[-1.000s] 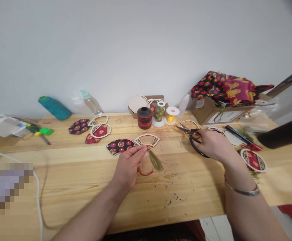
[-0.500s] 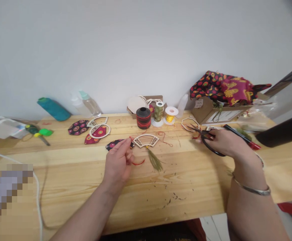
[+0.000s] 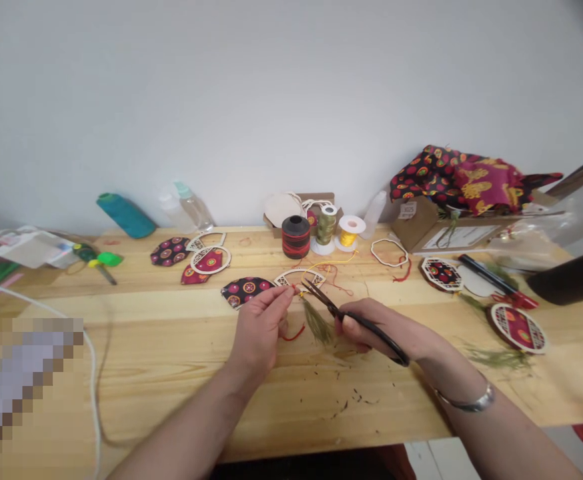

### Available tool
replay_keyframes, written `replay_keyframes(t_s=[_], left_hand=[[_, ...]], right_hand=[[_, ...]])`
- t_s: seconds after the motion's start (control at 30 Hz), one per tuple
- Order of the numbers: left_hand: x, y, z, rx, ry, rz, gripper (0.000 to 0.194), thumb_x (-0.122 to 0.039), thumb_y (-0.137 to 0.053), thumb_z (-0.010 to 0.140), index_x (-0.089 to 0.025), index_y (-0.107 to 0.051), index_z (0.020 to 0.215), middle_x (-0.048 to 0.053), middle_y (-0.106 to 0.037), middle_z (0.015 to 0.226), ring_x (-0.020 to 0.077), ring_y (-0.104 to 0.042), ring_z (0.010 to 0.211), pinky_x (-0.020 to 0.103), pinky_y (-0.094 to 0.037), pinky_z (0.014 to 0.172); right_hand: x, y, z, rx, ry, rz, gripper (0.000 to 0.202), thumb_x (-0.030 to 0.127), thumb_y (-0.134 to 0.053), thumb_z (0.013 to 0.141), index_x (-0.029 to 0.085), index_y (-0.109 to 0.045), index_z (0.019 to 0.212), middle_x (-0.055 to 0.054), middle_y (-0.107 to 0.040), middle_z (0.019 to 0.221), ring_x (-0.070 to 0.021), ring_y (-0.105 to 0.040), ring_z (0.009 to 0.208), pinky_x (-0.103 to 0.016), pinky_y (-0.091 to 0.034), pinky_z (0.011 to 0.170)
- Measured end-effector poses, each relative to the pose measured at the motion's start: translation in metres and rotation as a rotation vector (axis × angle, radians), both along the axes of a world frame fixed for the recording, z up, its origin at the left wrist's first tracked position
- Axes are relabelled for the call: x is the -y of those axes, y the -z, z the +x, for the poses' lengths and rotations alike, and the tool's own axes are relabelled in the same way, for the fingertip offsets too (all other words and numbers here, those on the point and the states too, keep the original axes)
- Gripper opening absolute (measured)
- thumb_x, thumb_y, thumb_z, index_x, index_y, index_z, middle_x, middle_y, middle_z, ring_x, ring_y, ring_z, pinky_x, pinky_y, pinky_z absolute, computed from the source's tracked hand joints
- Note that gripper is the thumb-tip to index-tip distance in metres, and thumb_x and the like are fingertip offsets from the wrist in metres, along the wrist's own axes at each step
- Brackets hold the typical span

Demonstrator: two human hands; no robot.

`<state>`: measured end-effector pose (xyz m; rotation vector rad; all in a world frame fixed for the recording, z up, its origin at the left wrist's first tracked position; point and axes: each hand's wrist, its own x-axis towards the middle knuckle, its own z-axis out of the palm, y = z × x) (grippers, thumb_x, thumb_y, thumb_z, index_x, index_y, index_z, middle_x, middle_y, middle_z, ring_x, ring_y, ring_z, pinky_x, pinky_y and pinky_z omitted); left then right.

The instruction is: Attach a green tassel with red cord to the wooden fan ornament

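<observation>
My left hand (image 3: 264, 323) pinches a short red cord (image 3: 294, 335), whose tail hangs below the fingers. Black scissors (image 3: 354, 320) are in my right hand (image 3: 371, 327), their blades slightly parted and pointing at my left fingertips. Just behind the fingertips lies a fan-shaped wooden frame (image 3: 316, 279) with a green tassel (image 3: 317, 323). A dark patterned fabric fan piece (image 3: 246, 291) rests to the left of it. Yellow thread (image 3: 329, 263) runs from a white spool (image 3: 351, 231) towards the frame.
Along the wall stand a red-and-black spool (image 3: 295, 238), a green spool (image 3: 326, 227) and a cardboard box (image 3: 421, 230) topped with patterned cloth. Finished round ornaments (image 3: 519, 328) lie at the right. Dark scraps (image 3: 356, 399) dot the table's front.
My right hand has moved left with the scissors, from the octagonal frame to beside my left fingertips. A red cord piece now lies by that octagonal frame. The view has shifted slightly.
</observation>
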<state>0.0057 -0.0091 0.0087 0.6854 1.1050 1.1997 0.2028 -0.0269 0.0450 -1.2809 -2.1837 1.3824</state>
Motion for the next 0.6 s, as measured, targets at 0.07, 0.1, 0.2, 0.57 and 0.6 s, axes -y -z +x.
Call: replay_keyframes(t_s=[0.07,0.1,0.2,0.57,0.6], left_hand=[[0.0,0.0,0.0,0.004,-0.003,0.006,0.029,-0.034,-0.079,0.062,-0.012,-0.069,0.077,-0.011,-0.034,0.041,0.0012,-0.023,0.036,0.016,-0.018,0.037],[0.0,0.001,0.0,0.013,-0.01,0.011,0.028,-0.034,-0.079,0.062,-0.012,-0.069,0.076,-0.011,-0.035,0.042,0.0011,-0.023,0.037,0.016,-0.018,0.037],[0.0,0.001,-0.001,0.04,-0.039,0.016,0.026,-0.032,-0.08,0.061,-0.013,-0.069,0.075,-0.01,-0.038,0.042,0.0012,-0.024,0.037,0.015,-0.019,0.036],[0.001,-0.001,0.001,0.051,-0.014,-0.033,0.031,-0.034,-0.082,0.056,-0.012,-0.069,0.075,-0.01,-0.041,0.043,0.0004,-0.026,0.036,0.014,-0.021,0.035],[0.002,-0.001,0.001,0.046,-0.01,-0.038,0.032,-0.034,-0.082,0.056,-0.012,-0.069,0.075,-0.01,-0.039,0.042,0.0006,-0.026,0.036,0.014,-0.021,0.035]], right_hand=[[0.0,-0.003,0.004,0.021,0.015,0.005,0.054,0.065,-0.031,0.087,0.018,-0.046,0.067,0.0,-0.045,0.062,-0.0111,-0.038,0.055,-0.026,-0.032,0.049],[-0.001,-0.004,0.007,0.048,0.025,0.01,0.055,0.067,-0.031,0.086,0.018,-0.045,0.066,0.0,-0.044,0.06,-0.0108,-0.037,0.054,-0.025,-0.031,0.048],[-0.005,-0.006,0.018,0.199,0.179,0.089,0.055,0.068,-0.034,0.084,0.018,-0.046,0.065,0.0,-0.045,0.058,-0.0113,-0.038,0.053,-0.025,-0.028,0.049],[-0.041,0.019,0.019,0.163,0.58,0.478,0.013,0.028,-0.057,0.071,0.018,-0.054,0.079,0.001,-0.051,0.066,-0.0132,-0.046,0.06,-0.024,-0.035,0.056],[-0.045,0.019,0.014,0.202,0.554,0.518,0.009,0.022,-0.056,0.07,0.018,-0.053,0.077,0.001,-0.052,0.066,-0.0132,-0.046,0.06,-0.024,-0.034,0.056]])
